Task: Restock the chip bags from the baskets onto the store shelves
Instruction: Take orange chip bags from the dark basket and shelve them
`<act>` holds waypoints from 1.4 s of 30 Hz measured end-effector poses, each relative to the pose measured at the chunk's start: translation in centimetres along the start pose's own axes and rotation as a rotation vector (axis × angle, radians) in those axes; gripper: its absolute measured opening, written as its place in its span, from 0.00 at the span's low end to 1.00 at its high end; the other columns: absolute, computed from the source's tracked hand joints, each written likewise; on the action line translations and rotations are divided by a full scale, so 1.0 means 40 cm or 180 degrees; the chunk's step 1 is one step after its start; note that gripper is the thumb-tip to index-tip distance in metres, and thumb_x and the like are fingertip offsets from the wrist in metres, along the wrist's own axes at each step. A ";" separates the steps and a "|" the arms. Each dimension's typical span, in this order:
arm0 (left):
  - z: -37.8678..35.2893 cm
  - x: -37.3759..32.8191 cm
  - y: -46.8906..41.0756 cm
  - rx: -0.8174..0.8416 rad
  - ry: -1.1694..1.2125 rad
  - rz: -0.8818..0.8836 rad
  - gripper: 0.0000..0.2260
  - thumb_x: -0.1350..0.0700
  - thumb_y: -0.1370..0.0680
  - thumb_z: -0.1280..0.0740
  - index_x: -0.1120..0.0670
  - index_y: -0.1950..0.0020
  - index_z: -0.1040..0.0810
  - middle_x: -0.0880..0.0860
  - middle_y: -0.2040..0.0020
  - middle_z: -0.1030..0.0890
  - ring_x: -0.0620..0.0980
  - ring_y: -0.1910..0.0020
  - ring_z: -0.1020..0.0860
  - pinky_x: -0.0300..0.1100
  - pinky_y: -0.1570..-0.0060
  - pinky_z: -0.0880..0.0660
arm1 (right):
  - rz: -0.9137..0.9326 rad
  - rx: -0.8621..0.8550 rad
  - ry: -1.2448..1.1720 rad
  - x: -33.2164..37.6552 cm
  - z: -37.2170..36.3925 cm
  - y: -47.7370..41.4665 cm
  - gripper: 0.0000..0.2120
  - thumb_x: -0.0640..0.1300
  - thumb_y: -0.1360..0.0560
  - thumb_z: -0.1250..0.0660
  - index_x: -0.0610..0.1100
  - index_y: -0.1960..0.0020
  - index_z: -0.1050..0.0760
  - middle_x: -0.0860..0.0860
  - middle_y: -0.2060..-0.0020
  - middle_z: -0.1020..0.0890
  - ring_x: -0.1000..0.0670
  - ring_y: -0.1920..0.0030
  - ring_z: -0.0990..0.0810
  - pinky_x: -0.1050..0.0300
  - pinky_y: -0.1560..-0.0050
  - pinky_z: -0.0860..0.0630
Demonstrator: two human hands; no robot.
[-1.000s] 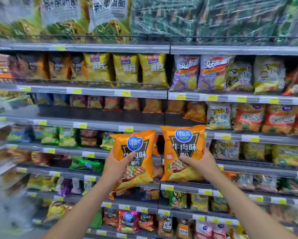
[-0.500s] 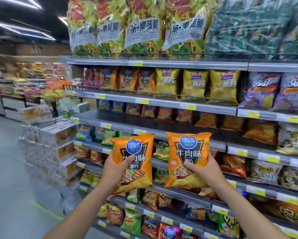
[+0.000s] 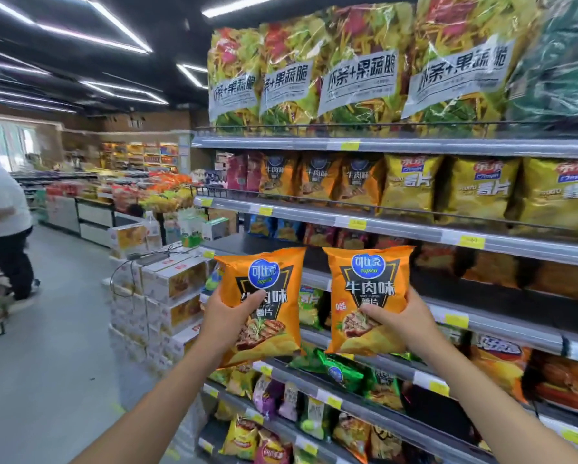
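Note:
I hold two orange chip bags upright in front of the store shelves. My left hand grips the left orange bag by its lower left edge, thumb across the front. My right hand grips the right orange bag at its lower right, thumb on the front. Matching orange bags stand in a row on the second shelf from the top, up and a little right of my hands. The shelf just below it shows bare dark board at its left end.
Yellow chip bags fill the second shelf's right part. Large vegetable-crisp bags line the top shelf. Stacked white cartons stand at the shelf end on my left. A person stands in the aisle at far left.
The view has swung left and up, bringing the top shelves and the aisle into sight. Both hands keep the same grip on the bags, held side by side.

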State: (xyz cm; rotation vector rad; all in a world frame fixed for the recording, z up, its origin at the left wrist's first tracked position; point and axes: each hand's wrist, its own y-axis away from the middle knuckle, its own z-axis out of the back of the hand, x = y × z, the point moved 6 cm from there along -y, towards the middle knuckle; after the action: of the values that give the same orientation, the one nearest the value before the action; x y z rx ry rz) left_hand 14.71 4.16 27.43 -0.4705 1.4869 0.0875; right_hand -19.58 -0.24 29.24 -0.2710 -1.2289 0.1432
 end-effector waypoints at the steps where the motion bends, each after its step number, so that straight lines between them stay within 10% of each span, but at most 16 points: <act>1: 0.004 -0.010 -0.026 -0.0021 -0.0020 -0.0021 0.47 0.29 0.40 0.20 0.47 0.27 0.26 0.48 0.39 0.16 0.52 0.40 0.17 0.60 0.36 0.21 | 0.0030 0.0013 -0.0018 0.006 -0.015 -0.027 0.32 0.50 0.36 0.16 0.53 0.38 0.28 0.56 0.49 0.16 0.54 0.52 0.16 0.56 0.55 0.20; 7: -0.009 -0.031 -0.240 0.0044 0.0040 -0.0212 0.32 0.39 0.29 0.20 0.46 0.29 0.25 0.47 0.40 0.15 0.51 0.42 0.17 0.59 0.37 0.21 | 0.0249 -0.0049 0.0075 0.038 -0.066 -0.222 0.34 0.54 0.38 0.16 0.51 0.36 0.27 0.55 0.47 0.16 0.53 0.48 0.16 0.53 0.50 0.21; 22: -0.151 -0.083 -0.709 0.0169 0.0218 -0.0446 0.38 0.33 0.38 0.19 0.49 0.33 0.21 0.49 0.44 0.13 0.53 0.45 0.15 0.57 0.42 0.19 | 0.0296 -0.0467 0.0227 0.076 -0.032 -0.552 0.34 0.66 0.46 0.17 0.55 0.46 0.23 0.56 0.50 0.14 0.52 0.49 0.15 0.43 0.42 0.19; 28: -0.238 -0.087 -0.855 0.0560 0.0381 -0.0507 0.17 0.47 0.25 0.22 0.47 0.40 0.22 0.48 0.48 0.14 0.51 0.49 0.15 0.50 0.50 0.20 | 0.0191 -0.0820 0.0415 0.091 -0.003 -0.602 0.39 0.72 0.50 0.19 0.57 0.45 0.22 0.57 0.50 0.14 0.52 0.49 0.15 0.42 0.44 0.18; 36: -0.279 -0.091 -1.043 0.1034 0.0579 -0.0548 0.20 0.47 0.25 0.21 0.49 0.36 0.20 0.49 0.49 0.12 0.52 0.51 0.13 0.51 0.50 0.17 | -0.0044 -0.1030 0.0585 0.166 -0.049 -0.672 0.17 0.54 0.34 0.18 0.52 0.52 0.23 0.57 0.56 0.16 0.55 0.54 0.17 0.59 0.57 0.22; 42: -0.288 -0.084 -1.146 0.1338 0.0725 -0.0472 0.17 0.47 0.25 0.21 0.48 0.40 0.19 0.50 0.49 0.11 0.54 0.50 0.13 0.59 0.44 0.17 | -0.0311 -0.1033 0.0678 0.212 -0.085 -0.731 0.21 0.59 0.34 0.19 0.50 0.48 0.20 0.54 0.56 0.12 0.51 0.54 0.13 0.50 0.48 0.17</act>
State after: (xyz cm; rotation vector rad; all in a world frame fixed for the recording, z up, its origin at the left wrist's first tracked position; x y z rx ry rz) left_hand 19.21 -40.73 41.93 -0.2521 1.6339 -0.4009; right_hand -14.66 -26.58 44.13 -0.4940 -1.0475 -0.1684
